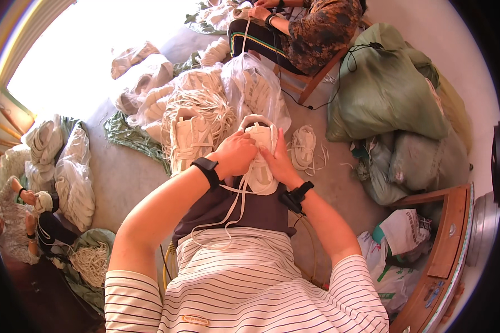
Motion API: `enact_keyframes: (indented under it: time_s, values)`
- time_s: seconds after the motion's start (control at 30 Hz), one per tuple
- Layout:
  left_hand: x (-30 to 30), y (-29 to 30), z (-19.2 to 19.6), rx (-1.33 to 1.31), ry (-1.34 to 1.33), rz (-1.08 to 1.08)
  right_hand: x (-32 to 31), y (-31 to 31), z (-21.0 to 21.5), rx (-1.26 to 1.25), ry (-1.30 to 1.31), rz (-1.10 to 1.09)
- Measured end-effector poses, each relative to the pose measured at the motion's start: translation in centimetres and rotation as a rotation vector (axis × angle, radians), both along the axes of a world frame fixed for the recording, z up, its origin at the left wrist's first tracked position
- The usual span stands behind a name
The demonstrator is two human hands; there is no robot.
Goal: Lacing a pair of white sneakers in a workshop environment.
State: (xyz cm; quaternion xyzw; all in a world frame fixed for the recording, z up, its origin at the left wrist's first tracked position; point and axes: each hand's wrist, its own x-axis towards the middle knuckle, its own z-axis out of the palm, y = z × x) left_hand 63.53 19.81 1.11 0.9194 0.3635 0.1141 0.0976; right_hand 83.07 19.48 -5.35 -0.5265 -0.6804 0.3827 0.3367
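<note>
A person in a striped shirt (233, 277) handles a pale shoe (264, 177) above the lap, its collar facing away and its toe toward the body. The left hand (234, 155) is closed, its curled fingers at the lacing area; whether they pinch a lace cannot be told. The right hand (281, 165) grips the shoe's right side, thumb over the upper. Loose laces (240, 204) trail from the shoe onto dark trousers (208, 208) and the shirt's hem. Each wrist wears a black band. Just left of the hands stands a second shoe (189, 145), laced, in front of a heap of pale cords (205, 97); a third shoe (303, 145) lies on the floor (330, 180) at right, cords beside it. Beyond, clear bags (255, 83) bulge with more footwear. At the top of the view, a co-worker in a patterned top (329, 33) sits on a wooden chair (307, 87), hands at pale material; at the far left, another co-worker (14, 219) holds a pale item. Green sacks (383, 91) slump along the right wall, above a wooden cabinet (447, 238) beside assorted plastic bags (397, 280).
</note>
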Motion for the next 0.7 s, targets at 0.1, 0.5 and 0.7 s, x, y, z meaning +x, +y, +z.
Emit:
enact_keyframes:
  time_s: [0.1, 0.5, 0.7]
  values:
    - [0.5, 0.3, -0.4, -0.045, -0.003, 0.065, -0.2, -0.3, 0.0, 0.014, -0.010, 0.003]
    - [2.6, -0.2, -0.6, -0.114, 0.100, 0.245, 0.1, -0.7, -1.7, 0.067, 0.002, -0.005]
    - [2.1, -0.3, -1.3, -0.161, 0.038, 0.243, -0.2, -0.6, -2.3, 0.072, -0.026, -0.004]
